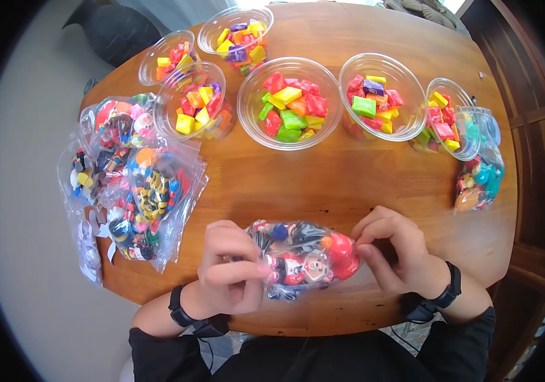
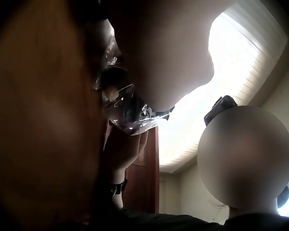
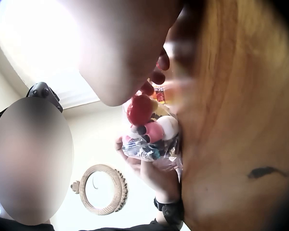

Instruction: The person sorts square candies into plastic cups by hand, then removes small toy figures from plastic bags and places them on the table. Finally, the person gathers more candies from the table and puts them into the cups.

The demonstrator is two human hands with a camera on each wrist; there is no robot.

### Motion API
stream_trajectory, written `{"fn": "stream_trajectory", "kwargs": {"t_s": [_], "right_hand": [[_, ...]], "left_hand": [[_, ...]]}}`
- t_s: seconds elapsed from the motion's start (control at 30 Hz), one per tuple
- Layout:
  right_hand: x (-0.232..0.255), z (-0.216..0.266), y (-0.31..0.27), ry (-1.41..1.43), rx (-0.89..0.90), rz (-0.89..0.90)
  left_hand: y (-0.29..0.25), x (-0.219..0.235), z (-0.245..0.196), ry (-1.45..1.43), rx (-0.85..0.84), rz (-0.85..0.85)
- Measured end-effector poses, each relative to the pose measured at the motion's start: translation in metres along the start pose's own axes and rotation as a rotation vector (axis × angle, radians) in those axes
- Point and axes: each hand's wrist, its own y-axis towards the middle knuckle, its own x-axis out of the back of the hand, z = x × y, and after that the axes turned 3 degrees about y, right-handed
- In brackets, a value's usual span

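A clear plastic bag of small toy figures [image 1: 301, 262] lies near the table's front edge, between both hands. Through the film show a figure in red and white, a dark blue piece and a large red piece at the right end. My left hand [image 1: 231, 267] grips the bag's left end with curled fingers. At the other end, my right hand [image 1: 400, 251] pinches the bag beside the red piece between thumb and fingers. The right wrist view shows the bagged figures [image 3: 151, 132] close up, while in the left wrist view the shiny bag [image 2: 130, 108] is dark.
More bags of figures [image 1: 135, 184] are piled at the left. Clear plastic bowls of colourful wrapped sweets stand along the back, including a large middle bowl [image 1: 288, 143]. Another figure bag [image 1: 481, 178] lies at the right edge of the wooden table [image 1: 240, 181].
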Motion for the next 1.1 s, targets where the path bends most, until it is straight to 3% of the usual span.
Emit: {"fn": "stream_trajectory", "kwargs": {"t_s": [0.1, 0.2, 0.23, 0.3, 0.37, 0.47, 0.57, 0.63, 0.73, 0.83, 0.87, 0.97, 1.0, 1.03, 1.1], "right_hand": [[0.000, -0.003, -0.009, 0.026, 0.025, -0.087], [-0.001, -0.001, -0.019, 0.147, 0.067, -0.422], [0.001, 0.001, -0.016, 0.144, 0.067, -0.416], [0.009, 0.006, -0.008, -0.090, 0.157, -0.210], [0.011, 0.009, -0.009, -0.073, 0.191, -0.211], [0.012, 0.012, -0.011, -0.076, 0.157, -0.283], [0.015, 0.012, -0.007, -0.038, 0.142, -0.514], [0.018, 0.016, -0.003, -0.098, 0.120, -0.442], [0.024, 0.015, -0.008, -0.103, 0.083, -0.671], [0.029, 0.024, -0.009, -0.339, 0.171, -0.478], [0.030, 0.031, -0.007, -0.422, 0.212, -0.589], [0.036, 0.039, -0.008, -0.479, 0.237, -0.626], [0.041, 0.041, -0.008, -0.525, 0.140, -0.506], [0.041, 0.041, -0.007, -0.534, 0.142, -0.505], [0.039, 0.038, -0.006, -0.387, 0.274, -0.594]], "left_hand": [[0.000, -0.003, 0.004, -0.025, 0.015, -0.079], [0.003, 0.005, 0.002, -0.045, 0.074, 0.023], [0.005, 0.005, -0.001, -0.066, 0.140, 0.069], [0.005, 0.001, -0.001, -0.090, 0.189, 0.098], [0.006, -0.001, -0.001, -0.135, 0.284, 0.189], [0.007, -0.002, 0.001, -0.107, 0.281, 0.225], [0.007, -0.001, 0.002, -0.075, 0.299, 0.269], [0.009, 0.000, 0.003, -0.044, 0.319, 0.295], [0.014, -0.001, 0.000, 0.059, 0.306, 0.311], [0.016, -0.002, 0.000, 0.156, 0.257, 0.320], [0.016, -0.003, 0.000, 0.158, 0.257, 0.315], [0.016, -0.005, 0.000, 0.155, 0.266, 0.296], [0.016, -0.005, 0.001, 0.153, 0.262, 0.291], [0.018, -0.005, 0.001, 0.147, 0.257, 0.287], [0.019, -0.006, 0.001, 0.175, 0.247, 0.294]]}}
